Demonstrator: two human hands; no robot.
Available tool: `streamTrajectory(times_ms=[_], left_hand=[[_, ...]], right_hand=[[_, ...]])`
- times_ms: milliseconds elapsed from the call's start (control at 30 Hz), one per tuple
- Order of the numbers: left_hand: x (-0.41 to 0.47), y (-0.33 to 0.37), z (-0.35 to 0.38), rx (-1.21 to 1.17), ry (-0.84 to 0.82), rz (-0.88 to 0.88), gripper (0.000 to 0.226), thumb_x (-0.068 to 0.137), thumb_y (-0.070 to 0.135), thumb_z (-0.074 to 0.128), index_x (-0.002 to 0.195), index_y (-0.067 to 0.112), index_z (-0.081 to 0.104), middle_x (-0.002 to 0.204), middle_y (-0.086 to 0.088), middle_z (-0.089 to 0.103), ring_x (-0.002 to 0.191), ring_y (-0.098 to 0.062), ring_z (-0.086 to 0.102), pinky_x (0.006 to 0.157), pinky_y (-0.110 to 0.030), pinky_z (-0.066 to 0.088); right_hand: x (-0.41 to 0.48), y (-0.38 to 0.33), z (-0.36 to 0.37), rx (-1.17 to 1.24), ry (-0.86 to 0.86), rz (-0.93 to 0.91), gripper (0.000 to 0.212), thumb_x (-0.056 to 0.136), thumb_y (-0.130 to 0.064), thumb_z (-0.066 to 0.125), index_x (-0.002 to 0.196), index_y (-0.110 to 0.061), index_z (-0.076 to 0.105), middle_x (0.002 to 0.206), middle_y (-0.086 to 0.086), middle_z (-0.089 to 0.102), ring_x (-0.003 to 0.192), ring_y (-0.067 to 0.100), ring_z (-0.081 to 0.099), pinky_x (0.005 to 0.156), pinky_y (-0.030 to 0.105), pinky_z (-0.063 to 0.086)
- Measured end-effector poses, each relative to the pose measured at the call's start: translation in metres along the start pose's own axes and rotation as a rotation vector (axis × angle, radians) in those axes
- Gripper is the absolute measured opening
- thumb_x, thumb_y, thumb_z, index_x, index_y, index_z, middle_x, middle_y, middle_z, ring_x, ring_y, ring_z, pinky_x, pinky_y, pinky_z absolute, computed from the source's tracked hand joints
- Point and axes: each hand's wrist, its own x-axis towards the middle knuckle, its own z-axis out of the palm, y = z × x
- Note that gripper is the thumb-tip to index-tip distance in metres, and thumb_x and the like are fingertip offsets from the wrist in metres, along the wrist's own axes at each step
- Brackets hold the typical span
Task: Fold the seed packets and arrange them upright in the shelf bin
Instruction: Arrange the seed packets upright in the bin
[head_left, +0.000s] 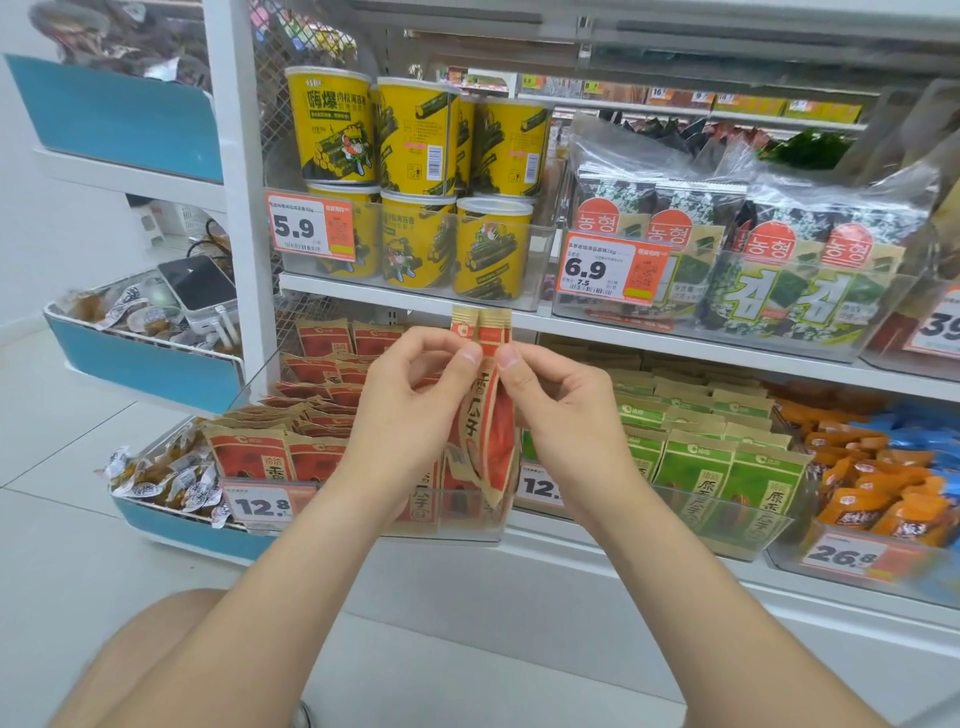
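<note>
The red seed packet (488, 415) stands upright at the middle of the view, creased lengthwise so its two halves lean together, its tan top strip rising above the thumbs. The left hand (410, 395) pinches its upper edge between thumb and forefinger from the nine o'clock side, and the right hand (561, 410) pinches it the same way from three o'clock, the two thumbnails almost meeting. The packet's lower end hangs in front of the clear shelf bin (457, 532) at six o'clock; whether it touches the bin cannot be told. In that bin, out toward eight o'clock from the packet, more red packets (270, 457) stand and lean in rows, with a 12.8 price tag (262, 506) on the front wall. At four o'clock, green seed packets (727, 467) stand upright in the neighbouring bin, and further along the same line lie orange snack packs (872, 488) above a 26.8 tag (841, 556). On the shelf above, at eleven to twelve o'clock, yellow seaweed-roll tubs (415, 156) are stacked two high behind a 5.9 tag (309, 228). At two o'clock sit bagged seaweed packs (779, 270) with a 6.9 tag (608, 270). At nine o'clock, a blue-fronted tray (145, 364) holds small wrapped snacks and a white device (200, 291).
</note>
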Motion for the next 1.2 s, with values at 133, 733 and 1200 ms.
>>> streamTrajectory(times_ms=[133, 733, 1200], left_hand=[[-0.003, 0.006, 0.0, -0.093, -0.091, -0.031, 0.03, 0.099, 0.043, 0.071, 0.111, 0.015, 0.072, 0.102, -0.001, 0.082, 0.094, -0.014, 0.079, 0.073, -0.019, 0.058], [-0.001, 0.0, 0.009, -0.32, -0.115, -0.242, 0.009, 0.1, 0.018, 0.071, 0.104, 0.012, 0.076, 0.102, -0.012, 0.079, 0.092, -0.024, 0.072, 0.093, -0.046, 0.055], [0.005, 0.002, -0.001, -0.374, 0.021, -0.201, 0.011, 0.106, 0.023, 0.066, 0.109, 0.015, 0.072, 0.095, -0.008, 0.078, 0.089, -0.023, 0.073, 0.082, -0.043, 0.059]], right_hand=[[-0.002, -0.003, 0.0, 0.187, 0.003, 0.106, 0.032, 0.097, -0.026, 0.074, 0.123, -0.008, 0.079, 0.113, 0.013, 0.081, 0.102, 0.025, 0.078, 0.089, 0.041, 0.065], [0.004, 0.001, -0.002, 0.174, 0.138, 0.082, 0.025, 0.102, -0.022, 0.071, 0.111, 0.0, 0.079, 0.102, 0.022, 0.08, 0.085, 0.025, 0.074, 0.077, 0.035, 0.063], [0.002, -0.01, -0.014, -0.107, -0.237, 0.168, 0.033, 0.099, -0.03, 0.078, 0.131, -0.028, 0.075, 0.115, 0.005, 0.08, 0.107, 0.02, 0.076, 0.085, 0.031, 0.061]])
